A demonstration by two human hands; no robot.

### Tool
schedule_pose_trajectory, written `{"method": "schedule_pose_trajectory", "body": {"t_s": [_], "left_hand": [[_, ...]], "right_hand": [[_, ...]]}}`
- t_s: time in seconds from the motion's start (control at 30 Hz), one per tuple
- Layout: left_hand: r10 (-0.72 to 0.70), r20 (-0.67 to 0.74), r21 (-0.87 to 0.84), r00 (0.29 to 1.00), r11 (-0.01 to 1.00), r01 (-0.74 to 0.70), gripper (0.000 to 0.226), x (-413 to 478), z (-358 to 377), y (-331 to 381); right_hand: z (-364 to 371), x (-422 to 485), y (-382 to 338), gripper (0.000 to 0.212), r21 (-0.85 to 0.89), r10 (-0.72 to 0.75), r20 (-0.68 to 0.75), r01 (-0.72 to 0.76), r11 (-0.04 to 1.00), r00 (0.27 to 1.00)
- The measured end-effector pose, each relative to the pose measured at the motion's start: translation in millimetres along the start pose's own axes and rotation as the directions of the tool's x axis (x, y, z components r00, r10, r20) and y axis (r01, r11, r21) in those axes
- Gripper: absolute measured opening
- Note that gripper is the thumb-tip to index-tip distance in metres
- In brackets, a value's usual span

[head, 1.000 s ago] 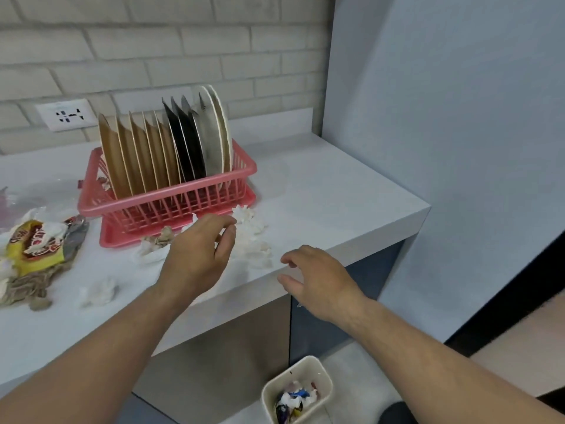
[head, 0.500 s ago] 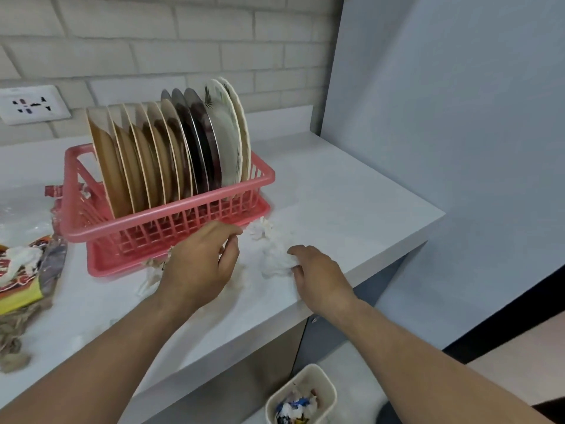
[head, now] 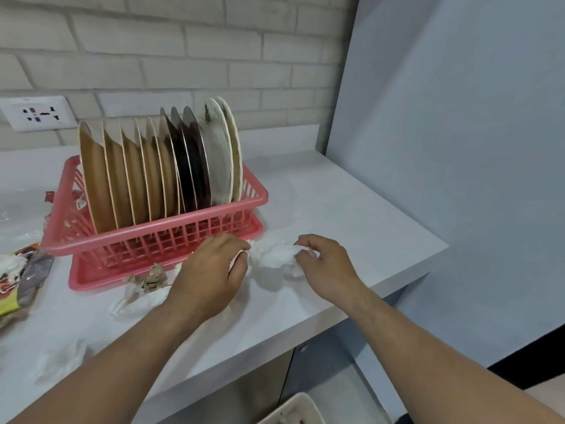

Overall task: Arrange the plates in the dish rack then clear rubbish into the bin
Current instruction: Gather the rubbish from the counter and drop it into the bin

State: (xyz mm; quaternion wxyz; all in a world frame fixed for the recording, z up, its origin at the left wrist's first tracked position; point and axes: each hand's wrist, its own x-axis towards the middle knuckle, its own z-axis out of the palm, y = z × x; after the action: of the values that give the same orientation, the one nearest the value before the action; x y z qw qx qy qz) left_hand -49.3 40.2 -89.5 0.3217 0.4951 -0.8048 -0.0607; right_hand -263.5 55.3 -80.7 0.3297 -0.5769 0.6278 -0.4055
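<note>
White brick wall (head: 214, 41) with socket (head: 39, 113), pale counter (head: 336, 203), perhaps painted blue-grey panel (head: 458, 148).

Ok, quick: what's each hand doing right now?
Left hand: fingers curled against the crumpled tissue; whether it grips cannot be told.
Right hand: pinching the same crumpled tissue.

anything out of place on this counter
Yes: rubbish litters the counter. In front of the pink dish rack lie crumpled white tissues, one wad gripped by the right hand; a brown paper scrap sits by the rack's tray, and a snack wrapper lies at the left edge. The plates stand neatly.
</note>
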Motion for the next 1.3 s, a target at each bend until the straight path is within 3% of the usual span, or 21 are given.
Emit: {"method": "schedule_pose_trajectory", "body": {"t_s": [0.27, 0.43, 0.63, 0.73, 0.87, 0.97, 1.1, 1.2, 1.3], "left_hand": [[-0.076, 0.092, 0.126, 0.993, 0.99, 0.064, 0.034, 0.4, 19.9, 14.1], [-0.15, 0.068, 0.179, 0.986, 0.974, 0.136, 0.055, 10.0, 32.6, 21.1], [-0.211, 0.15, 0.213, 0.966, 0.961, 0.177, 0.075, 32.4, 55.4, 28.8], [-0.236, 0.192, 0.27, 0.953, 0.946, 0.18, 0.068, 44.4, 65.1, 27.5], [-0.291, 0.283, 0.333, 0.914, 0.923, 0.191, 0.048, 48.7, 74.4, 20.8], [-0.304, 0.323, 0.339, 0.897, 0.921, 0.19, 0.042, 44.2, 79.4, 16.7], [-0.33, 0.359, 0.32, 0.873, 0.922, 0.218, 0.032, 45.3, 74.5, 16.4], [-0.286, 0.268, 0.246, 0.92, 0.944, 0.222, 0.024, 48.7, 64.3, 19.9], [-0.287, 0.176, 0.141, 0.942, 0.954, 0.265, 0.029, 50.7, 54.2, 24.2]], "right_hand": [[-31.3, 22.7, -14.6, 0.013, 0.322, 0.093, 0.049, -0.104, 0.941, 0.994], [-45.5, 35.1, -13.7, 0.016, 0.381, 0.093, 0.062, -0.11, 0.918, 0.994], [-60.5, 49.8, -17.0, 0.017, 0.393, 0.09, 0.063, -0.108, 0.913, 0.994], [-64.3, 51.6, -12.4, 0.007, 0.422, 0.101, -0.009, -0.088, 0.902, 0.995], [-68.0, 57.0, 0.6, 0.031, 0.295, 0.117, -0.22, -0.048, 0.954, 0.968], [-68.1, 60.2, 7.6, 0.028, 0.29, 0.099, -0.279, -0.014, 0.957, 0.955], [-68.8, 61.4, 10.7, 0.034, 0.431, 0.219, -0.264, -0.088, 0.898, 0.939], [-66.5, 63.4, 12.4, 0.018, 0.481, 0.336, -0.17, -0.22, 0.849, 0.926], [-64.0, 60.7, 18.7, 0.05, 0.342, 0.277, -0.17, -0.207, 0.916, 0.946]]}}
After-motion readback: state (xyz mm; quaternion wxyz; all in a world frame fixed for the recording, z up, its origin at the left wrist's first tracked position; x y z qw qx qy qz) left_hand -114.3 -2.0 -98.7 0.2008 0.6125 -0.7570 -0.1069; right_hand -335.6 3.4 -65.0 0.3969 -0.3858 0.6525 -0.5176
